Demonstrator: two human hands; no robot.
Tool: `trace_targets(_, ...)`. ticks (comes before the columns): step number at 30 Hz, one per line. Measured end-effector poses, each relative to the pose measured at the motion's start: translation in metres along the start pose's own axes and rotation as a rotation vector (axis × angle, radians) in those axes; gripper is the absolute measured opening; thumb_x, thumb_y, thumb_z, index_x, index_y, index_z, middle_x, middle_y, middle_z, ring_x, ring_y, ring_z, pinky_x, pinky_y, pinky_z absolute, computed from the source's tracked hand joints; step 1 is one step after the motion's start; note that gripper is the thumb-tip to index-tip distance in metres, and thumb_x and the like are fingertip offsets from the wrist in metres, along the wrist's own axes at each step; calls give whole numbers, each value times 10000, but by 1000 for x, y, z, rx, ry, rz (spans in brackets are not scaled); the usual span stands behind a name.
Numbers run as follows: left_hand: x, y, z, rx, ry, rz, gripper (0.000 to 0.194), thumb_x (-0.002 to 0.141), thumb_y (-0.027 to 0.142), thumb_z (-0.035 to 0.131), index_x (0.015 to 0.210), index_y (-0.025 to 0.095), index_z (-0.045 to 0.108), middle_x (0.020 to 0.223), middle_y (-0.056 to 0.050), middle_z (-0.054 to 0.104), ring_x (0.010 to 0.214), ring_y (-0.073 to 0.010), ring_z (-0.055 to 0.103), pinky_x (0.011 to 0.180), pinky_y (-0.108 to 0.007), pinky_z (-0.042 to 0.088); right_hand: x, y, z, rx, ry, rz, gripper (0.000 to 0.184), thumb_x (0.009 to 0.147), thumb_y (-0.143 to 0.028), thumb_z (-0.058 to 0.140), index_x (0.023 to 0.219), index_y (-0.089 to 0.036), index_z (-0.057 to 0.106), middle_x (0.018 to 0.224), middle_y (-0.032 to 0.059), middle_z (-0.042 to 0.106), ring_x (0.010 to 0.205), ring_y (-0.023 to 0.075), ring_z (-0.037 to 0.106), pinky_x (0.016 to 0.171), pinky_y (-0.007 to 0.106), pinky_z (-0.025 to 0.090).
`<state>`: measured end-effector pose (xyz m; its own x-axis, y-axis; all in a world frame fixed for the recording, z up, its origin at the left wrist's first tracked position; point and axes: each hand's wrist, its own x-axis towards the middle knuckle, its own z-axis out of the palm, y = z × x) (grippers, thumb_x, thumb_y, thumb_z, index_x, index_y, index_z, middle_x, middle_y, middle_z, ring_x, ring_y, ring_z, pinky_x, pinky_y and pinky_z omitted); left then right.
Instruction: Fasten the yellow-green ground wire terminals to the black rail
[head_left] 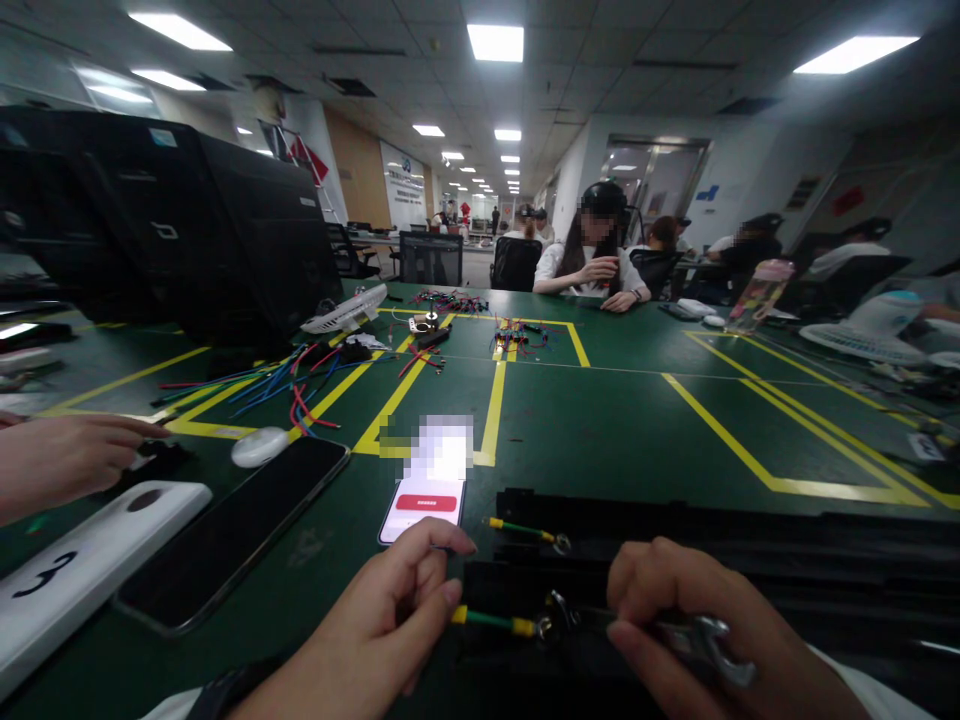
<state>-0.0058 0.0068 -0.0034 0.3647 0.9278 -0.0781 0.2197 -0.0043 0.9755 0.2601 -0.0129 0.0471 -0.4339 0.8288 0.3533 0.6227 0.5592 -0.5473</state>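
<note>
My right hand (697, 610) is closed around a metal wrench (721, 650). One open jaw sticks out to the right of my fingers, and the other end of the wrench lies by a ring terminal (545, 628). That terminal ends a short green wire (491, 620) with yellow sleeves, over a black metal bar (480, 585). Curled at the left end of this wire is my left hand (390, 610), its thumb and fingers closed at the yellow sleeve. A similar wire (525, 529) with a ring terminal lies just beyond.
A lit phone (424, 505) lies beyond my left hand. To the left are a dark phone (240, 540), a white power strip-like bar (97, 570) and another person's hand (75, 455). Loose wires (277, 380) and a black computer case (225, 230) stand farther off. A person sits opposite (592, 250).
</note>
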Motion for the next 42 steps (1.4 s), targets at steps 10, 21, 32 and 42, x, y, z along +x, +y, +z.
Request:
trace_targets(10,1,6,1,45,-4,-20,292,933,468,470,1086,218,472,592,114,361,424,-78,311,394,-184,274,-3,1,0,-6,3,1,155,827,-111,553,807,-260,512,767,-23,633,704,158,649,633,258,550)
trace_targets(21,-1,4,0,29,0,-9,271,957,459,461,1092,224,482,592,109,378,426,-73,334,405,-189,259,-1,-1,-9,27,-3,5,123,864,-141,512,820,-256,515,751,-15,616,671,154,622,603,259,542)
trace_targets(32,0,0,0,7,10,-11,256,960,449,478,1104,238,486,613,110,378,425,-67,327,403,-185,266,6,-8,-13,13,-87,12,167,754,-108,656,782,-267,612,777,-33,711,716,157,691,603,211,573)
trace_targets(42,0,1,1,13,4,-21,275,954,468,480,1092,230,498,605,107,389,427,-70,332,409,-188,263,8,-5,-23,-74,-96,-10,113,784,-134,612,768,-244,597,742,-6,680,647,155,657,553,223,564)
